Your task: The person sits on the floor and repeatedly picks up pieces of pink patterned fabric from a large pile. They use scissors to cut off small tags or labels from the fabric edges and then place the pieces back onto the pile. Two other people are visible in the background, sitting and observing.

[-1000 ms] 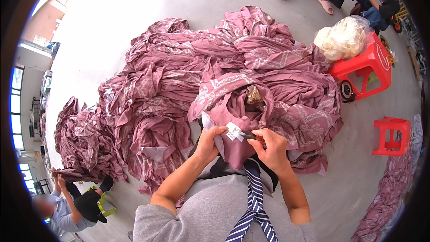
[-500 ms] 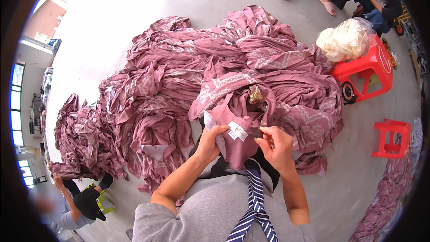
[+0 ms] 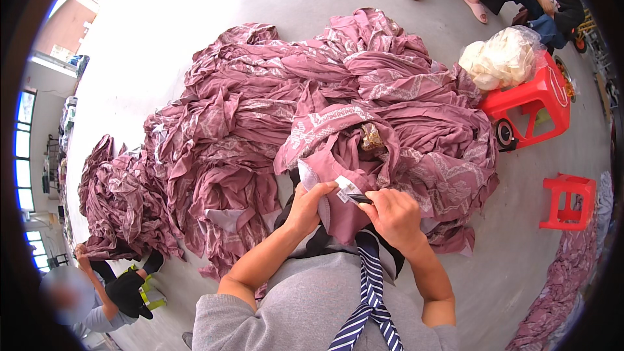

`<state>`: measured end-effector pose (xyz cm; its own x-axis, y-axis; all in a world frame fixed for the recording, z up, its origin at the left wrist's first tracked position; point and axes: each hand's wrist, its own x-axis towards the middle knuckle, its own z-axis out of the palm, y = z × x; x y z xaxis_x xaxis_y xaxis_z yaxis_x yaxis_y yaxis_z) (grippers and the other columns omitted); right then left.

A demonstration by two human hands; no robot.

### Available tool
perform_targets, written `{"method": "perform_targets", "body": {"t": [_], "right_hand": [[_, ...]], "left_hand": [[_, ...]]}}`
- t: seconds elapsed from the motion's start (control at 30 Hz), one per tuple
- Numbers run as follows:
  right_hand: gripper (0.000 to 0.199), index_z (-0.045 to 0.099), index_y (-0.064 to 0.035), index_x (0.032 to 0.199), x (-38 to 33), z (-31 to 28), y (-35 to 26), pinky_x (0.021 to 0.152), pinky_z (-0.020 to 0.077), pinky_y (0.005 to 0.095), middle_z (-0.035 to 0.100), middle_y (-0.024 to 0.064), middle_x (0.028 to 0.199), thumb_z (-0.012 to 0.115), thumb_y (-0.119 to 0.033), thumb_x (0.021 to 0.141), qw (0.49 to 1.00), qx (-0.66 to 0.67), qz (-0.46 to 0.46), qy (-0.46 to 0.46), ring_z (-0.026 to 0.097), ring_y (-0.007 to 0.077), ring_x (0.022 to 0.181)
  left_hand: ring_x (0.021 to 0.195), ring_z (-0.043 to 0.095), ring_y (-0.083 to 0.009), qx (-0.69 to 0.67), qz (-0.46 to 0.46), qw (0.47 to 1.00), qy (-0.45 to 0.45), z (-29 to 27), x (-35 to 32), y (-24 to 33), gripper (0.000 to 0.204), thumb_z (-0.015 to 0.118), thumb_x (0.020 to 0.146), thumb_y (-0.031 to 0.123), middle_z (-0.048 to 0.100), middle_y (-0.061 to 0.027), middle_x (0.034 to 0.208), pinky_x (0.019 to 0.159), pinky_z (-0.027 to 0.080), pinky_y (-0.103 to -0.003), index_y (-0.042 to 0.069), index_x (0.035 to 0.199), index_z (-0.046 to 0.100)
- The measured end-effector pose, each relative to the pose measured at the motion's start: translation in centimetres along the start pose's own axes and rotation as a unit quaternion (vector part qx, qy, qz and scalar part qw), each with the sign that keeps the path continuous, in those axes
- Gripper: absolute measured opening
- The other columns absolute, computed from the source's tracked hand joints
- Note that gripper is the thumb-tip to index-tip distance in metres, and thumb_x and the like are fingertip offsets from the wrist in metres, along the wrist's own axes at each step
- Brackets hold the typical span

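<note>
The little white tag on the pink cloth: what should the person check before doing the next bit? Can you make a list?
1. White tag in plain sight on the mauve garment: ok.
2. Left hand gripping the cloth beside the tag: ok.
3. Right hand holding the small dark tool with its tip at the tag: ok.
4. Left fingers away from the tool's tip: cannot tell, they sit very close.
5. Whether the tool's tip is open or closed: cannot tell, too small.
6. Fabric pile not covering the tag: ok.
</note>
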<state>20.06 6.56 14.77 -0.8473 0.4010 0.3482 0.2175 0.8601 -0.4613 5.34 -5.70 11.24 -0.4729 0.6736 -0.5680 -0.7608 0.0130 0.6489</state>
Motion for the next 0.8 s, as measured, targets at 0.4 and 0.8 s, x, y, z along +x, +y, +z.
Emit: {"method": "perform_targets", "body": {"t": [0.4,0.8], "right_hand": [[0.017,0.063,-0.0044,0.087,1.1,2.0,1.2,0.048,0.0392,0.0213,0.059,-0.0021,0.068,0.075,-0.013,0.078,0.935,0.317,0.154,0.041,0.049,0.0032,0.056],[0.019,0.063,-0.0025,0.086,3.9,3.6,1.2,0.050,0.0401,0.0237,0.055,0.0003,0.061,0.075,-0.013,0.076,0.956,0.238,0.169,-0.027,0.049,0.0078,0.054]], "left_hand": [[0.081,0.064,-0.0155,-0.005,0.002,1.000,-0.028,0.2,0.0,0.0,0.014,0.058,0.081,0.002,0.066,-0.0066,0.089,0.076,0.051,-0.029,-0.001,0.094,0.064],[0.075,0.059,-0.0066,0.213,0.139,0.966,-0.053,-0.2,0.0,-0.7,0.013,0.063,0.086,0.010,0.065,0.0005,0.083,0.069,0.048,-0.023,0.000,0.094,0.065]]}}
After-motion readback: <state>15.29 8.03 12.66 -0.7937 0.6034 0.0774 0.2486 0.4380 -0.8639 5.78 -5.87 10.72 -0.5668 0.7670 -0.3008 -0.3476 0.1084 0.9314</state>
